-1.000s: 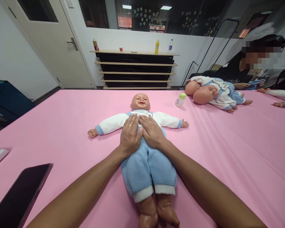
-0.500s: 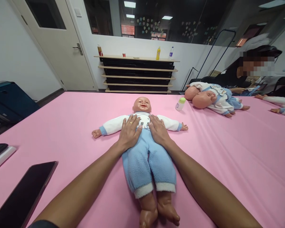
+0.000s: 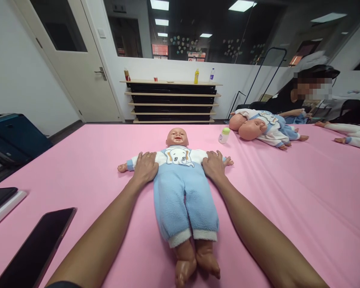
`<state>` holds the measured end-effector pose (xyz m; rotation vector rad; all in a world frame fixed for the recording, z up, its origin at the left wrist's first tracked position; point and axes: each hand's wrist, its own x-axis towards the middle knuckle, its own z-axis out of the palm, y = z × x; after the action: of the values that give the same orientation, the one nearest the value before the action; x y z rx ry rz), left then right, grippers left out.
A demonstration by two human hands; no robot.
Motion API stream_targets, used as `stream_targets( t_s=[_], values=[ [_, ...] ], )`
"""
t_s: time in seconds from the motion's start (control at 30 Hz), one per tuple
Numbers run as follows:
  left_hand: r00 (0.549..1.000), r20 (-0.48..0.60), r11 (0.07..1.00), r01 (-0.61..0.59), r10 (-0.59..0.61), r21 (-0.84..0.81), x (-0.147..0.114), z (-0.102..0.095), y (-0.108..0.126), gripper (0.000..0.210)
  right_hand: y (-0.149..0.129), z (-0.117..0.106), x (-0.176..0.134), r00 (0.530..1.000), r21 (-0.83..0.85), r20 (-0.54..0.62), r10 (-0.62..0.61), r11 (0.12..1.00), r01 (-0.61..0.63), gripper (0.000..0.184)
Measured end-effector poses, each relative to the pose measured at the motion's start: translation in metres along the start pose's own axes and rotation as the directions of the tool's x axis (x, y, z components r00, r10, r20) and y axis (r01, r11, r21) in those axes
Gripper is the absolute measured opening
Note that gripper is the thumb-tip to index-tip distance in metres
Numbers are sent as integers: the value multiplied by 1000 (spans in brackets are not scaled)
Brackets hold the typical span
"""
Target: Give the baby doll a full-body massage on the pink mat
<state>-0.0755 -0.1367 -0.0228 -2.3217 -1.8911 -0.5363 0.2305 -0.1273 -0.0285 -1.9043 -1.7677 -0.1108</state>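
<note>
A baby doll [image 3: 184,188] lies on its back on the pink cover, head away from me and arms spread sideways. It wears a white and light blue suit with an elephant face on the chest. My left hand [image 3: 145,167] is closed over the doll's sleeve on the left side, with the doll's small hand [image 3: 123,168] showing beyond it. Around the sleeve on the right side curls my right hand [image 3: 214,165], beside the doll's other hand [image 3: 229,161]. My fingertips are partly hidden behind the sleeves.
A small bottle with a green cap [image 3: 224,136] stands beyond the doll. Two more dolls [image 3: 255,127] lie at the far right, near a seated person [image 3: 283,100]. A phone [image 3: 37,248] rests at the left, by a white and black object [image 3: 4,204]. Shelves [image 3: 171,94] stand behind.
Both my hands have moved outward from the doll's chest to its arms and closed round the sleeves. The elephant face is now uncovered. The view has tilted slightly upward.
</note>
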Motion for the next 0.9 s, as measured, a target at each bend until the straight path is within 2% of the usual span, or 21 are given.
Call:
stream_targets(
  t_s=[0.07,0.13,0.27,0.4,0.57,0.63,0.7,0.77,0.83,0.9],
  values=[
    [999,10,998,-39,38,43,-1,-4,-4,51,5,-1,3,999,-11,0,40,999,-40,39],
    [1000,-3,996,-27,28,84,-3,-8,-7,48,10,-1,5,996,-25,-12,92,995,-92,39],
    [983,-67,975,178,-171,131,-5,-9,-19,37,19,-1,10,962,-32,-47,270,962,-271,44],
    [897,-130,900,433,-423,57,-5,-5,-38,38,28,-1,13,899,22,-54,436,900,-435,49],
    [762,-191,784,612,-619,-100,-4,1,-53,50,32,1,14,835,39,-140,533,845,-533,57],
    [745,-160,762,628,-648,-159,-4,1,-56,47,34,3,15,837,82,-135,531,848,-524,58],
    [746,-142,755,615,-651,-227,-4,-1,-56,44,36,5,18,853,156,-144,502,863,-481,56],
    [749,-156,751,580,-644,-316,-4,-2,-56,46,38,5,21,847,255,-191,495,859,-444,54],
    [739,-204,743,534,-642,-404,-3,-4,-54,52,39,4,24,803,385,-234,549,810,-442,56],
    [714,-253,729,501,-653,-467,-2,-5,-51,62,39,2,26,739,530,-228,635,717,-453,63]
  ],
)
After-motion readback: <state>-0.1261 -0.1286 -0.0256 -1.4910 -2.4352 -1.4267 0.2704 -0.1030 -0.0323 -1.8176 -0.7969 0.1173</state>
